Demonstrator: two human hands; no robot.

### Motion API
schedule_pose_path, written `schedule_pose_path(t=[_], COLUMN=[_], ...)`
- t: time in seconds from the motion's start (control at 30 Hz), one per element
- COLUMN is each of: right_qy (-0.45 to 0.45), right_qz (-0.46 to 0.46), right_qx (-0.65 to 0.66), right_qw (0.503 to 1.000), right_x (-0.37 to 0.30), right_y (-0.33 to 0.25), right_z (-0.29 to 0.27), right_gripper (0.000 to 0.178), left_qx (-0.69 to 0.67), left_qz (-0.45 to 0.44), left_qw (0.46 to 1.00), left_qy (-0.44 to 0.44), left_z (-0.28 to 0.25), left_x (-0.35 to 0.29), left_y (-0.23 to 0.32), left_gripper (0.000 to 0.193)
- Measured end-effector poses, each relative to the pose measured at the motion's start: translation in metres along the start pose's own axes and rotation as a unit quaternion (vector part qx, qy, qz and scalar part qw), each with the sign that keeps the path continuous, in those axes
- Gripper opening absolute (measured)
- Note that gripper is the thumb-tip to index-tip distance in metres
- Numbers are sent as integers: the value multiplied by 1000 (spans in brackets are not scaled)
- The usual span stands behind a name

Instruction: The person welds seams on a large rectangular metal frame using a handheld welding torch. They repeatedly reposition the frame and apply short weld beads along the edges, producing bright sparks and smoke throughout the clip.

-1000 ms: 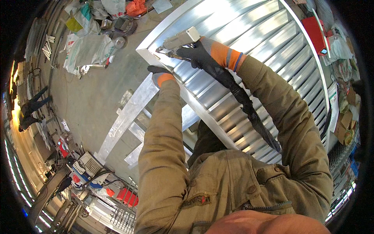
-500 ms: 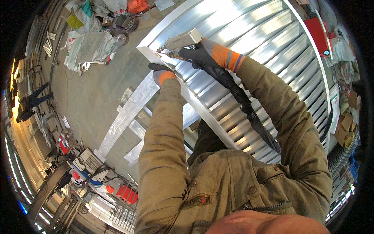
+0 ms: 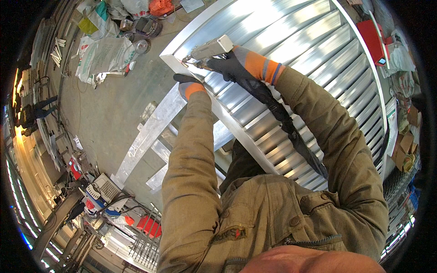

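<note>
My right hand [image 3: 234, 66], in a grey and orange glove with dark fingers, is closed round the handle of a welding gun [image 3: 211, 48]. Its boxy silver body sits above the grip, and a black-sheathed cable [image 3: 284, 118] runs back under my right forearm. The tip points at the near-left corner of a slatted aluminium panel [image 3: 268, 91], close to the frame bar; whether it touches cannot be made out. My left hand [image 3: 190, 86], gloved alike, is closed at the frame's outer edge just below that tip. Some of its fingers are hidden.
Flat metal bars [image 3: 148, 127] lie under and left of the panel. White sacks [image 3: 104, 57] and a plastic jar [image 3: 142, 46] lie on the floor at the upper left. A machine with a pale crate [image 3: 104, 188] stands lower left. A red box [image 3: 369, 41] and cartons [image 3: 403, 152] are right.
Both my hands and the welding gun stay almost in place; the gun shifts very slightly. At the far left another person has changed posture a little.
</note>
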State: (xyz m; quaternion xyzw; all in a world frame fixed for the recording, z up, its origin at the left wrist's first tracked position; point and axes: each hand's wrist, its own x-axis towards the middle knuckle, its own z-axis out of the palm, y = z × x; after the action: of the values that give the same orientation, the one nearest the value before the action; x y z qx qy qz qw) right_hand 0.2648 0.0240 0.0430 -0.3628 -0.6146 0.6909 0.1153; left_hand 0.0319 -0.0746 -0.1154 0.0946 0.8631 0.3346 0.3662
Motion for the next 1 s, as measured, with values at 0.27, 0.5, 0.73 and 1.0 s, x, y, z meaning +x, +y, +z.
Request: schedule_pose_path(t=[0.27,0.5,0.73,1.0], right_qy=[0,10,8,-13], right_qz=[-5,-26,-53,2], right_qx=[29,22,3,21], right_qw=[1000,999,999,1000], right_x=[-7,-14,-10,-14], right_y=[-20,-33,-29,-44], right_z=[5,7,5,4], right_gripper=[59,64,61,60], left_qx=[-56,13,-45,514], left_qz=[20,30,19,201], left_qw=[997,999,998,834], left_qy=[41,39,31,-1], left_z=[6,9,9,9], left_x=[4,24,10,70], left_y=[-3,-14,-10,-55], left_gripper=[75,76,44,28])
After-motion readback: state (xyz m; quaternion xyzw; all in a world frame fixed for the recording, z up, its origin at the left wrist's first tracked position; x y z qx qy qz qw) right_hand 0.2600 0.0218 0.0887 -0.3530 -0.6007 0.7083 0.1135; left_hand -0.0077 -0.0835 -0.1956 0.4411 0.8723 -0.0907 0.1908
